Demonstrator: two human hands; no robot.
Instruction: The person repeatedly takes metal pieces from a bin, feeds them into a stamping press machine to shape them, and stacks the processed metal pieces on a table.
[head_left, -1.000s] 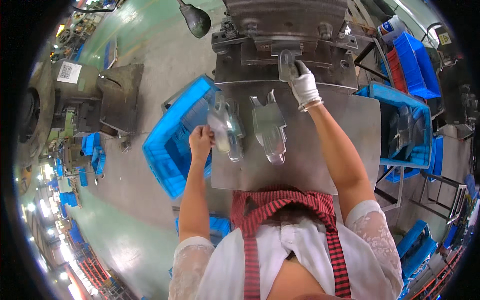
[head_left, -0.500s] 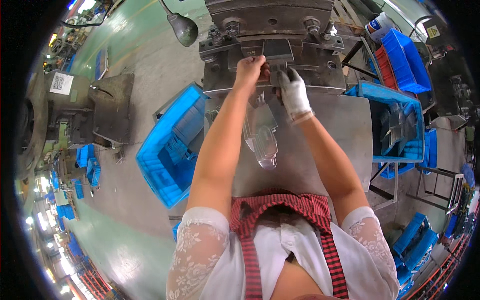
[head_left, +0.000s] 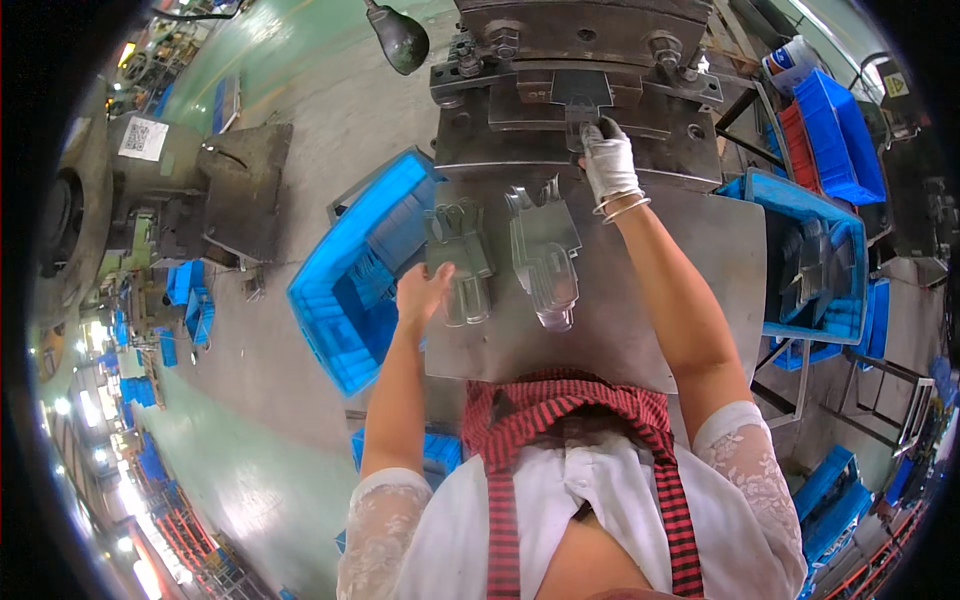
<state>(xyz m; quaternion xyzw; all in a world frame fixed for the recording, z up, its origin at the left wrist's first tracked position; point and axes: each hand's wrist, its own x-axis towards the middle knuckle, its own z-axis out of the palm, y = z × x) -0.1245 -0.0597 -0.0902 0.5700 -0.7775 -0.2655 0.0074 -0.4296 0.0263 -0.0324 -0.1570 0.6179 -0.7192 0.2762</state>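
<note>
My right hand (head_left: 609, 168), in a white glove with dark fingertips, pinches the near end of a flat metal plate (head_left: 583, 92) lying in the die of a press (head_left: 560, 150). My left hand (head_left: 424, 292) is bare, its thumb and fingers apart, at the left edge of a stack of shaped metal plates (head_left: 462, 240) on the metal table (head_left: 640, 330). Whether its fingertips touch the stack is hard to tell. Between my arms lies a second pile of shiny cut plates (head_left: 545, 245), the pieces overlapping unevenly.
Left of the table, a blue bin (head_left: 330, 330) holds stacked metal pieces. Another blue bin (head_left: 853, 270) with plates stands at the right on a metal frame. Bolts (head_left: 505, 40) jut from the press. A dark lamp head (head_left: 400, 40) hangs at the upper left.
My left hand has left the die and come down to the left stack. My right hand remains at the plate in the die. The whole view has shifted slightly.
</note>
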